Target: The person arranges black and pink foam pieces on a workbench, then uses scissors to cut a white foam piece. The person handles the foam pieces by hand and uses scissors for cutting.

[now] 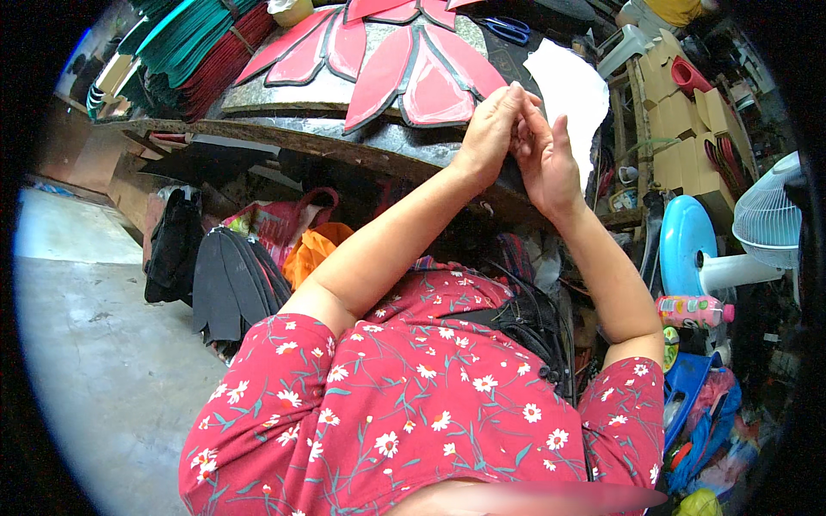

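Both my hands meet at the table's near edge. My left hand [492,135] has its fingers pressed together and leaning against the right hand's fingertips; whether something small is pinched there is hidden. My right hand [551,168] has its thumb raised apart and its fingers reaching to the left hand, with nothing visible in the palm. Just beyond lie pink-red cut pieces with black edges, shaped like shoe uppers [439,90], nearest the left hand. Another such set [346,50] lies to their left. A white sheet [572,95] with an uneven edge lies behind the right hand.
Teal sheets [185,47] and dark red sheets [225,73] are stacked at the back left. Blue-handled scissors [509,30] lie at the back. Black rounded pieces [228,284] hang below the table. Cardboard boxes [680,129] and a fan [770,215] stand to the right.
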Tool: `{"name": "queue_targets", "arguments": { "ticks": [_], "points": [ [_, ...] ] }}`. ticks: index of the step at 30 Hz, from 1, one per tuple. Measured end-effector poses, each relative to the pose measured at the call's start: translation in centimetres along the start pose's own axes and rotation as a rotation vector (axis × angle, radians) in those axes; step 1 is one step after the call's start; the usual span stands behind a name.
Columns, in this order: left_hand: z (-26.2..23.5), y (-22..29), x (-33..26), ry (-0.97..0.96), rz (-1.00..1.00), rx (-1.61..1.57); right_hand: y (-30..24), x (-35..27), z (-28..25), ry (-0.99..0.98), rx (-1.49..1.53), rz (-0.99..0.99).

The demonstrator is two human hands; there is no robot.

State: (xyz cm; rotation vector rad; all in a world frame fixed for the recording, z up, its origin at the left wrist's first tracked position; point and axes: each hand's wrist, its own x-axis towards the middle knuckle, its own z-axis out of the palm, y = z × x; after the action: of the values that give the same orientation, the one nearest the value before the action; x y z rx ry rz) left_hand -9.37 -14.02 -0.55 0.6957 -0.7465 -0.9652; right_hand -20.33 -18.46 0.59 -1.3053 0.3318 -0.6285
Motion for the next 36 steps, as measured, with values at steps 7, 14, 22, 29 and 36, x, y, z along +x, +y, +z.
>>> {"name": "queue_targets", "arguments": {
  "ticks": [7, 14, 22, 29, 36],
  "points": [
    [0.7, -0.3, -0.3, 0.058, 0.08, 0.155, -0.7, -1.1, -1.1, -0.084, -0.754, -0.318],
    [1.0, 0.3, -0.6, 0.2, 0.083, 0.144, -0.9, -1.4, -1.2, -0.097, -0.708, -0.298],
    [0.7, 1.0, -1.0, 0.212, 0.002, 0.048, -1.3, -1.8, -1.2, -0.156, -0.81, -0.372],
    [0.4, 0.5, -0.8, 0.155, 0.061, 0.065, -1.1, -1.2, -1.8, -0.121, -0.317, -0.184],
    [0.8, 0.4, -0.9, 0.131, 0.043, 0.036, -1.3, -0.9, -1.8, -0.067, -0.122, -0.048]
  ]
}}
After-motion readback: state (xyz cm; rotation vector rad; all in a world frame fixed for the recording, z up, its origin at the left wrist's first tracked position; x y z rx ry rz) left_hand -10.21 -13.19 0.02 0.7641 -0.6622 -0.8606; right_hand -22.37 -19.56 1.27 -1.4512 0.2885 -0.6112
